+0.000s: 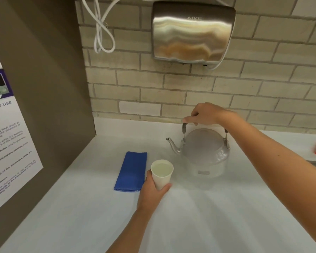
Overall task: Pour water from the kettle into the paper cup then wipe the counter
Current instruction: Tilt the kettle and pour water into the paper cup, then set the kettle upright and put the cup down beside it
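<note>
Two hands at work: the left hand (154, 193) wraps the water-filled paper cup (162, 173) near centre; the right hand (206, 114) grips the handle of the upright kettle (205, 152) beyond. Pouring looks finished. Next, reach left for the folded blue cloth (132, 170) and wipe the counter (199, 216).

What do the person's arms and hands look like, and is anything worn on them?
Both arms are bare as far as the picture shows them: no sleeves are visible. The left hand and the right hand have no gloves. I see no watch, bracelet or ring on either one, though the fingers are partly hidden.
</note>
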{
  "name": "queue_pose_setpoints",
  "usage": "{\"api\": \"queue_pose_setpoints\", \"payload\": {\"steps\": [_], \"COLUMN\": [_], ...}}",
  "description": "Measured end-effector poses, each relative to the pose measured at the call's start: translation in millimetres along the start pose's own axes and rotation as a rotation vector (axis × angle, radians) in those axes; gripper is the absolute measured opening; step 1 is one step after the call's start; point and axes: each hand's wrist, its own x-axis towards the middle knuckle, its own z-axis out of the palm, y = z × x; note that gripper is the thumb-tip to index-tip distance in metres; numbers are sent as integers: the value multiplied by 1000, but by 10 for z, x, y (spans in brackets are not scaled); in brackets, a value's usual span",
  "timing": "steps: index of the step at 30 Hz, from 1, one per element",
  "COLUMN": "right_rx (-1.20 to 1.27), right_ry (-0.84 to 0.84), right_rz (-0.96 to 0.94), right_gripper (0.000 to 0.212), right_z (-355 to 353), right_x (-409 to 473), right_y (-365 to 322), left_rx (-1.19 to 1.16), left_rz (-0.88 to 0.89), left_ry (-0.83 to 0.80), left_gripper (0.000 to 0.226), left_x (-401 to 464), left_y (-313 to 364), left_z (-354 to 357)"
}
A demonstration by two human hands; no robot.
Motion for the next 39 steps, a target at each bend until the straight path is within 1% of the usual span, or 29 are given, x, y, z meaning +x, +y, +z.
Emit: {"api": "queue_pose_setpoints", "payload": {"steps": [3,8,11,14,17,24,31,39], "right_rx": [99,204,250,282,317,340,336,306], "right_ry": [67,87,58,14,-8,-27,-65,-64], "right_rz": [-2,-36,-37,-36,-43,-48,-47,-54], "right_gripper": [54,64,62,53,52,51,55,57], "right_z": [133,344,466,579,677,797,821,879], "right_x": [132,386,505,603,681,817,936,1035], "right_y": [47,-11,-25,-23,-8,-4,-2,4], "left_rx": [5,6,12,6,-6,11,4,23], "left_rz": [-1,-4,-3,-3,-13,-19,-34,-44], "left_ry": [-5,4,6,10,9,14,5,4], "left_gripper": [73,76,77,77,77,78,80,82], "left_x": [3,-3,-8,-9,-15,-26,-45,-47], "left_y": [2,14,18,10,16,49,77,94], "left_z": [-5,-16,-20,-20,-21,-34,-37,-41]}}
